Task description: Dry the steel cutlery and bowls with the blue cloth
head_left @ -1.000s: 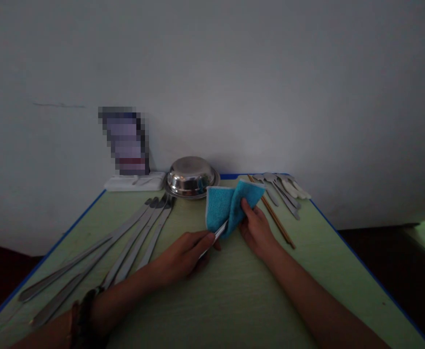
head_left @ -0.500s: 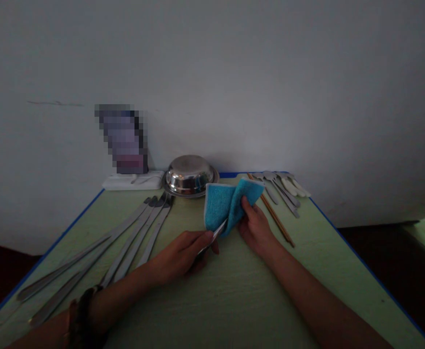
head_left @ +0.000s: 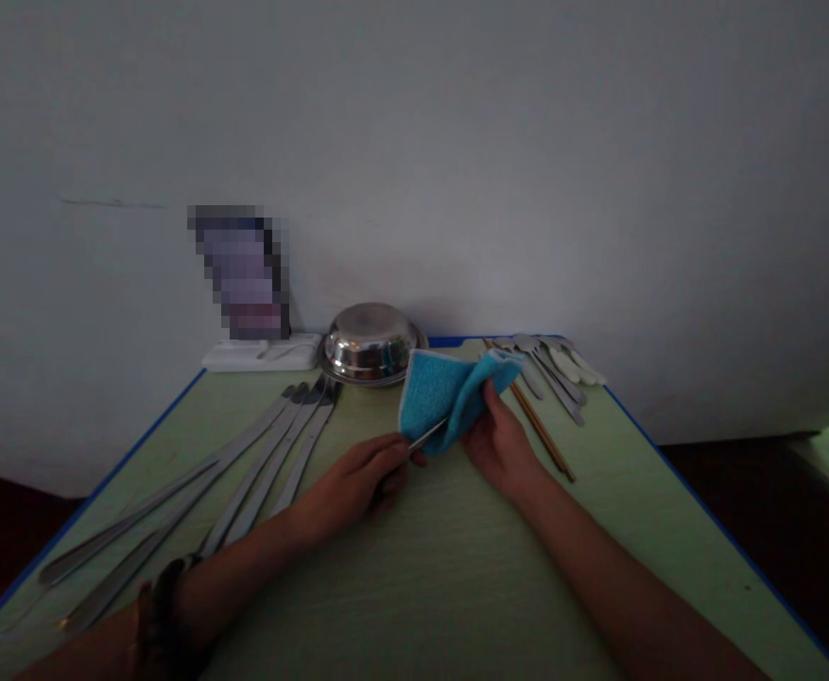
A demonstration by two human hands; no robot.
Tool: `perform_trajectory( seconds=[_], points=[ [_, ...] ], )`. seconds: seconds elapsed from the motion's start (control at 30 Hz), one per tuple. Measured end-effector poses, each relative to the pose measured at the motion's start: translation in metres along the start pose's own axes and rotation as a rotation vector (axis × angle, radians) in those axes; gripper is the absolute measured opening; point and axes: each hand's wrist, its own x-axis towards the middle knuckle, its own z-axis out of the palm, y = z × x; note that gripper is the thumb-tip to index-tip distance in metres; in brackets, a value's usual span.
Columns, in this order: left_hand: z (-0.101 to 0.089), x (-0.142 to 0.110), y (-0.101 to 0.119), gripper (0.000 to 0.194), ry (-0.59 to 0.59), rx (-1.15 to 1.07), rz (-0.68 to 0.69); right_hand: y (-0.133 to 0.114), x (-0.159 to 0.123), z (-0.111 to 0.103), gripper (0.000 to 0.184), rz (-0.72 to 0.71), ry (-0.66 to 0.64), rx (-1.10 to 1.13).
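Note:
My left hand point(head_left: 366, 475) is closed on a slim metal utensil point(head_left: 428, 434), which slants up to the right. The utensil's far end disappears into the fold of a blue cloth point(head_left: 434, 390) with a pale edge, so I cannot tell its kind. My right hand point(head_left: 500, 443) grips the cloth from the right, thumb on top, with the fold closed around the utensil. Both hands are above the middle of the pale green table point(head_left: 414, 586).
Several long metal utensils point(head_left: 244, 482) lie on the left. Against the wall stand an upturned metal bowl point(head_left: 371, 340) and a blurred-out upright device point(head_left: 244, 274) on a white base point(head_left: 262, 355). Wooden chopsticks point(head_left: 542, 430) and several spoons point(head_left: 556, 378) lie at the right back.
Both hands have risen slightly with the cloth and utensil. The utensil now lies flatter and shows its thin side. My right hand and the cloth's right end have shifted a little right.

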Motion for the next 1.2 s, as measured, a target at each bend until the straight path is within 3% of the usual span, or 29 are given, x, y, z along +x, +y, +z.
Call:
perform_trajectory(
  seconds=[0.17,0.3,0.53,0.73,0.83,1.07,1.13,1.2],
  points=[
    [-0.001,-0.003,0.002,0.025,-0.011,0.297,0.078,0.009,-0.004,0.001,0.026,-0.042,0.022,-0.171],
    [-0.001,-0.005,0.005,0.026,-0.009,0.510,0.132,0.012,-0.002,-0.001,0.031,-0.082,0.135,-0.280],
    [0.004,-0.011,0.009,0.029,-0.004,0.608,0.133,-0.009,0.001,-0.001,0.034,-0.296,0.349,-0.317],
    [0.006,-0.008,0.004,0.026,0.042,0.559,0.189,0.022,-0.025,0.013,0.036,-0.216,0.367,-0.586],
    [0.008,-0.007,0.005,0.026,0.035,0.602,0.174,0.018,-0.023,0.017,0.034,-0.205,0.373,-0.488],
    [0.009,-0.010,0.012,0.033,-0.055,0.572,0.093,-0.033,0.000,0.009,0.022,-0.352,0.511,-0.084],
    [0.008,-0.009,0.011,0.033,-0.062,0.551,0.097,-0.034,-0.002,0.008,0.020,-0.391,0.515,-0.062],
    [0.007,-0.008,0.009,0.032,-0.048,0.546,0.102,-0.023,-0.008,0.008,0.023,-0.343,0.490,-0.117]
  ],
)
